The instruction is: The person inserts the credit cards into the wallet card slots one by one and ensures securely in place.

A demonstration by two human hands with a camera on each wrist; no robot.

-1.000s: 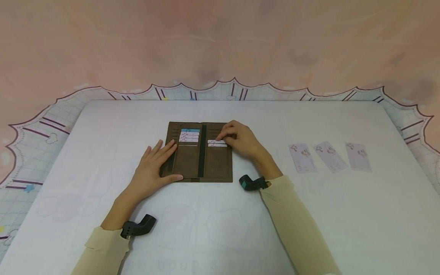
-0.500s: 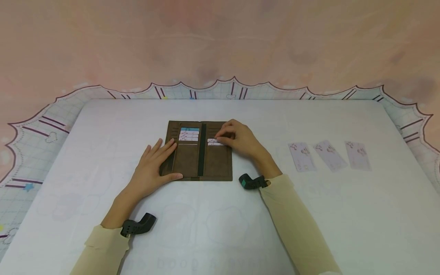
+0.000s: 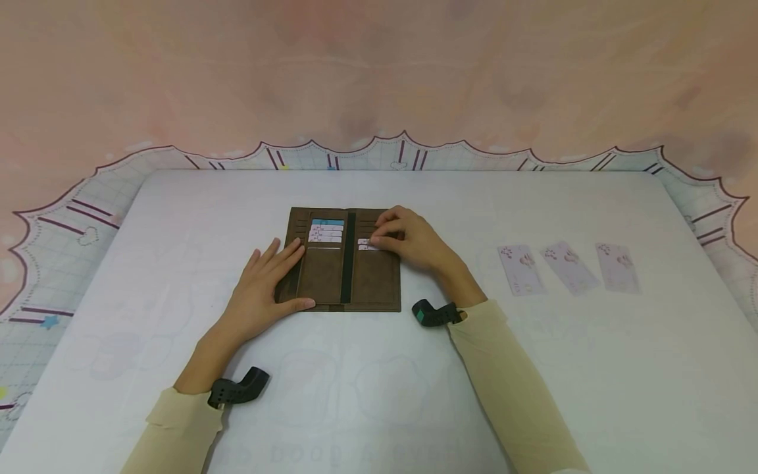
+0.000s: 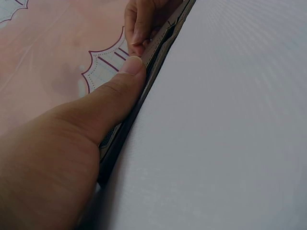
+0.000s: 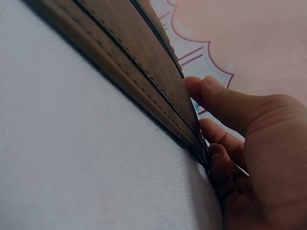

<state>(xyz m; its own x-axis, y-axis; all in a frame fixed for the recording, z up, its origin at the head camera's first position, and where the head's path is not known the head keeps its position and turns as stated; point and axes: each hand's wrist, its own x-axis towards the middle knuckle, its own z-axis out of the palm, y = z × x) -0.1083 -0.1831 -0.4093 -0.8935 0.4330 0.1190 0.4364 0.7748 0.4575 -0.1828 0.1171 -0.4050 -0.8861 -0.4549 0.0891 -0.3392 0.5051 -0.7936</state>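
White table under brown wallet; pink backdrop behind.

We see a matt brown leather-look wallet with stitched edges, glossy-looking plastic cards in its slots and three paler cards lying on the smooth, finely woven white tablecloth, beside cream knit sleeves.

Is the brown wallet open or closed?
Open. The wallet lies spread flat on the table, both inner halves up, cards showing in its slots.
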